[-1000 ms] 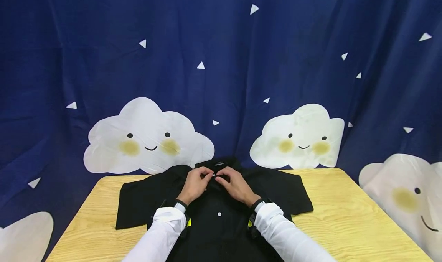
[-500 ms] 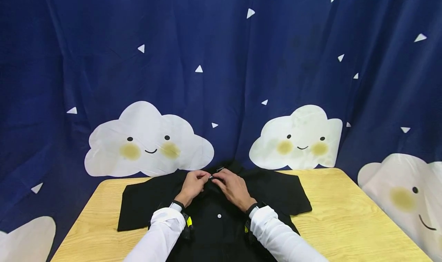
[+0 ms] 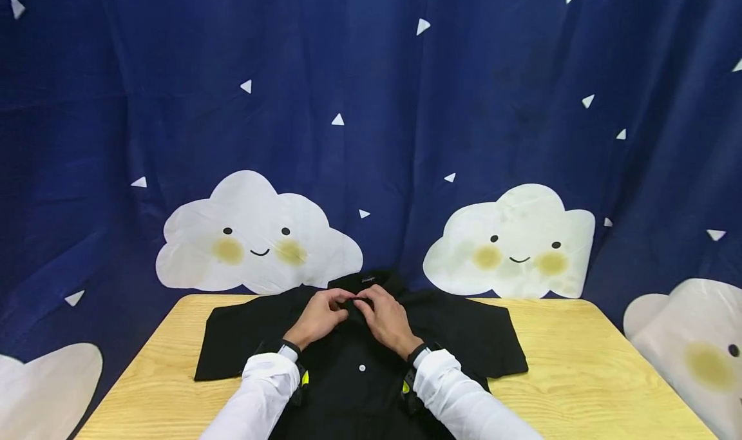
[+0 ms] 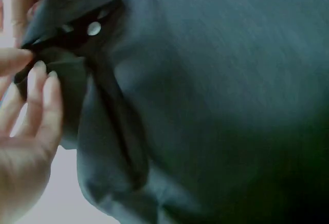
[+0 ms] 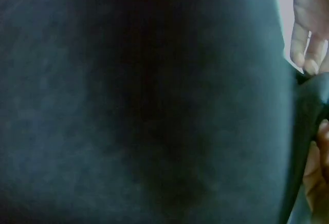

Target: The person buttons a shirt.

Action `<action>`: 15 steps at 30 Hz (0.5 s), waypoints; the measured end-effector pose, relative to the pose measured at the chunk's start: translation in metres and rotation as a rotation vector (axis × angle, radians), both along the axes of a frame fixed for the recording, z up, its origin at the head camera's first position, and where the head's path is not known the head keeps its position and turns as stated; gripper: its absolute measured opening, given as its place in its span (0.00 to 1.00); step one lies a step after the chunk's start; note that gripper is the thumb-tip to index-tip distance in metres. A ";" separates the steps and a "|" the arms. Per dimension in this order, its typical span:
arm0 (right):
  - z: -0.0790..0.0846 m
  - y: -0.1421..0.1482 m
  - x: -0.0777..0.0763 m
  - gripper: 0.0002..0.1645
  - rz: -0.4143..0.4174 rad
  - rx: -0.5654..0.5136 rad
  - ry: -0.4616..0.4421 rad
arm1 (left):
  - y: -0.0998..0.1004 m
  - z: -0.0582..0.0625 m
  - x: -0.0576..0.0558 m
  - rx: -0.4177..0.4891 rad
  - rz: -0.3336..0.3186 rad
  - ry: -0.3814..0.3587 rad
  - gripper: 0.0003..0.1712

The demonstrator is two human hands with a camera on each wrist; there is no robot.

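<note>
A black short-sleeved shirt (image 3: 464,327) lies front up with its collar (image 3: 371,277) at the far edge of the table. Just below that collar, my left hand (image 3: 317,316) pinches the shirt's front edge between thumb and fingers. Fingertips almost meeting it, my right hand (image 3: 387,319) pinches the same strip of cloth from the other side. In the left wrist view a white button (image 4: 94,28) shows on the dark placket beside the fingers. Lower on the shirt front sits another white button (image 3: 362,368). Whatever lies between the fingertips is hidden.
The light wooden table (image 3: 570,363) extends past both sleeves. Behind it hangs a dark blue curtain (image 3: 382,105) printed with smiling white clouds and small triangles. Black straps (image 3: 418,353) circle both wrists, below white rolled sleeves (image 3: 266,382).
The small white spot between my fingertips in the earlier frames is now out of sight. Both hands stay at the collar with slight finger shifts. The head view has turned a little.
</note>
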State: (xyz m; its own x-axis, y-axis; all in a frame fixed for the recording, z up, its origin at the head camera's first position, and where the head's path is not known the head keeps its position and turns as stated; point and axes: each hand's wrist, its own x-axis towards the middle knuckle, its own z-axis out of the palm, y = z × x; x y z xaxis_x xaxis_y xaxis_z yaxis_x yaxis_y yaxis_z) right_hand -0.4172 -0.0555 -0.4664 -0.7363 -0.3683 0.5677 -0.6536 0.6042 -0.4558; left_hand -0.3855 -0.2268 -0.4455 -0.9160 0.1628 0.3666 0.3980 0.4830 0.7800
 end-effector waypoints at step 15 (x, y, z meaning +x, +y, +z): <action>0.011 0.016 -0.007 0.08 0.159 -0.164 -0.149 | 0.007 0.003 -0.011 0.014 0.069 0.004 0.08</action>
State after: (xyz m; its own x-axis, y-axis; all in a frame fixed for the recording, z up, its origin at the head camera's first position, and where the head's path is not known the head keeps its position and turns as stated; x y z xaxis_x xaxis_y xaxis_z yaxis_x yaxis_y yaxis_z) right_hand -0.4246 -0.0396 -0.4550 -0.7565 -0.3983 0.5187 -0.6526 0.4092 -0.6376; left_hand -0.3967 -0.2199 -0.4426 -0.9233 0.0947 0.3723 0.3677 0.4985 0.7850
